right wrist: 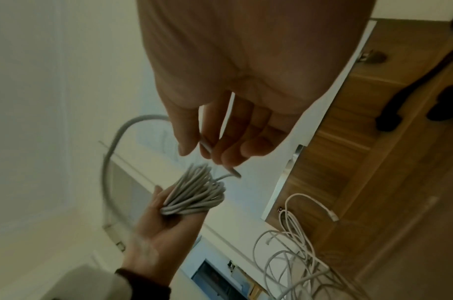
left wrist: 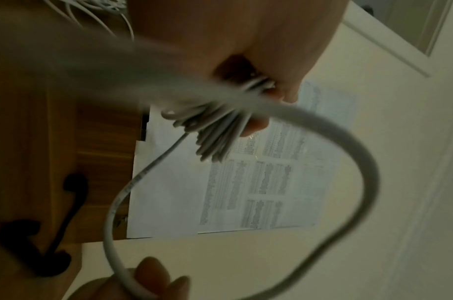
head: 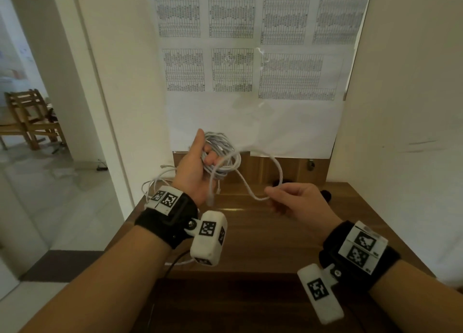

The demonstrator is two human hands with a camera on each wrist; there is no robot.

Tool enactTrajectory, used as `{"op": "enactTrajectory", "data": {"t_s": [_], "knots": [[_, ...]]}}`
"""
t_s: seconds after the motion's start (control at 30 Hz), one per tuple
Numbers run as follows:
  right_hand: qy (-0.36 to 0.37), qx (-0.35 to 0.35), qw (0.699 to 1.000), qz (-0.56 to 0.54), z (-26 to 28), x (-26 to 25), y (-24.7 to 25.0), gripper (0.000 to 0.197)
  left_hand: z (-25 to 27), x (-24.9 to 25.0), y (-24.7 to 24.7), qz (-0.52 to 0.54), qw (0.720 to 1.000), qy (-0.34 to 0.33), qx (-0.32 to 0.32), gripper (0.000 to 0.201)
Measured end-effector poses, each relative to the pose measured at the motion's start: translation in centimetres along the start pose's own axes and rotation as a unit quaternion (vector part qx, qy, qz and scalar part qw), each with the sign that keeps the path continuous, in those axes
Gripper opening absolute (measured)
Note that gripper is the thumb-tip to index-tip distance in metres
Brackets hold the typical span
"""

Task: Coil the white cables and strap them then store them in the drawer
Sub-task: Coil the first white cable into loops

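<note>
My left hand (head: 198,162) is raised above the wooden desk (head: 263,232) and holds a coil of white cable (head: 221,154), its fingers passed through the loops (right wrist: 194,196). The same bundle shows under my left fingers (left wrist: 220,130) in the left wrist view. A loose tail of the cable (head: 278,172) arcs from the coil to my right hand (head: 288,197), which pinches it between thumb and fingers (right wrist: 207,146). A connector end (head: 210,199) hangs below my left palm. More white cables (head: 160,179) lie tangled on the desk's far left (right wrist: 297,243).
Printed sheets (head: 250,57) cover the wall behind the desk. A black handle-like object (head: 325,194) sits at the desk's back right (left wrist: 71,203). A doorway with a wooden chair (head: 30,117) opens to the left. The wall (head: 400,107) closes the right side.
</note>
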State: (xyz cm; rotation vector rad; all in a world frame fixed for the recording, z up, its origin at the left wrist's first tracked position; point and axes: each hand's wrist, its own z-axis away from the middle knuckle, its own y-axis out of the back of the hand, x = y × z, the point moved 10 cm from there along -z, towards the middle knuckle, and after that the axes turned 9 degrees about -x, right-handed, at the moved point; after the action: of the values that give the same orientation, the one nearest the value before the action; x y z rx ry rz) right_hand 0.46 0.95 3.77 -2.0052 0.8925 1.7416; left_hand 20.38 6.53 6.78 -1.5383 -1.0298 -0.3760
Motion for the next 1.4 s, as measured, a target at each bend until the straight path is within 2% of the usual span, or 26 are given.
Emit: {"op": "enactTrajectory", "data": {"t_s": [0.1,0.23,0.33,0.43,0.53,0.6,0.7,0.77,0.83,0.9,0.97,1.03,1.07,1.1,1.13,1.2,1.3,1.4], "knots": [[0.042,-0.041,0.998,0.025,0.3,-1.9,-2.0,0.028,0.3,-0.7,-0.2,-0.108,0.994,-0.002,0.016,0.048],[0.08,-0.095,0.992,0.015,0.5,-4.7,-4.3,0.027,1.5,-2.8,-2.2,-0.182,0.983,0.029,-0.016,0.05],[0.092,-0.087,0.992,-0.008,0.1,-5.9,-4.7,0.015,2.4,-4.4,-4.3,-0.267,0.959,0.031,-0.092,0.045],[0.067,-0.055,0.995,-0.041,-0.7,-5.7,-3.9,0.015,2.7,-5.1,-3.9,-0.329,0.941,0.033,-0.072,0.04],[0.045,-0.047,0.994,-0.084,-1.3,-4.8,-3.3,0.018,2.7,-5.1,-3.5,-0.371,0.927,0.032,-0.053,0.046],[0.043,-0.037,0.992,-0.116,-1.7,-4.5,-3.2,0.021,2.9,-5.5,-3.6,-0.36,0.93,0.051,-0.054,0.054],[0.028,0.029,0.989,-0.141,-2.0,-4.1,-1.3,0.015,3.4,-6.8,-4.7,-0.274,0.952,0.091,-0.098,0.058],[0.003,0.058,0.993,-0.103,-2.2,-3.8,-0.1,0.022,3.7,-7.1,-5.1,-0.244,0.955,0.113,-0.123,0.055],[-0.008,0.061,0.997,-0.056,-2.3,-3.7,0.5,0.03,3.9,-7.1,-5.2,-0.26,0.948,0.119,-0.141,0.051],[0.013,0.07,0.997,0.005,-2.4,-4.6,1.1,0.036,4.0,-7.1,-5.2,-0.26,0.944,0.134,-0.155,0.046],[0.07,0.092,0.989,0.092,-2.4,-6.4,1.9,0.027,4.2,-7.1,-5.2,-0.209,0.95,0.158,-0.17,0.045],[0.085,0.068,0.978,0.181,-2.6,-7.1,2.0,0.006,4.5,-6.9,-5.5,-0.148,0.954,0.175,-0.195,0.046],[0.074,0.032,0.969,0.233,-2.8,-6.7,1.7,0.021,4.6,-6.7,-5.7,-0.122,0.953,0.184,-0.207,0.047],[0.061,-0.008,0.961,0.271,-2.9,-6.0,1.2,0.026,4.7,-6.5,-6.1,-0.101,0.951,0.191,-0.221,0.047],[0.048,-0.034,0.957,0.285,-2.8,-5.4,0.9,0.022,4.9,-6.3,-6.5,-0.085,0.95,0.194,-0.23,0.047],[0.038,-0.041,0.965,0.256,-2.3,-4.5,0.9,0.014,4.9,-6.0,-7.0,-0.054,0.95,0.194,-0.24,0.048],[0.052,0.006,0.982,0.184,-1.7,-4.0,1.6,0.013,4.6,-5.1,-7.3,-0.001,0.954,0.173,-0.244,0.05],[0.04,0.029,0.991,0.127,-1.6,-3.6,2.0,0.018,3.8,-4.3,-6.5,0.015,0.971,0.13,-0.199,0.047]]}}
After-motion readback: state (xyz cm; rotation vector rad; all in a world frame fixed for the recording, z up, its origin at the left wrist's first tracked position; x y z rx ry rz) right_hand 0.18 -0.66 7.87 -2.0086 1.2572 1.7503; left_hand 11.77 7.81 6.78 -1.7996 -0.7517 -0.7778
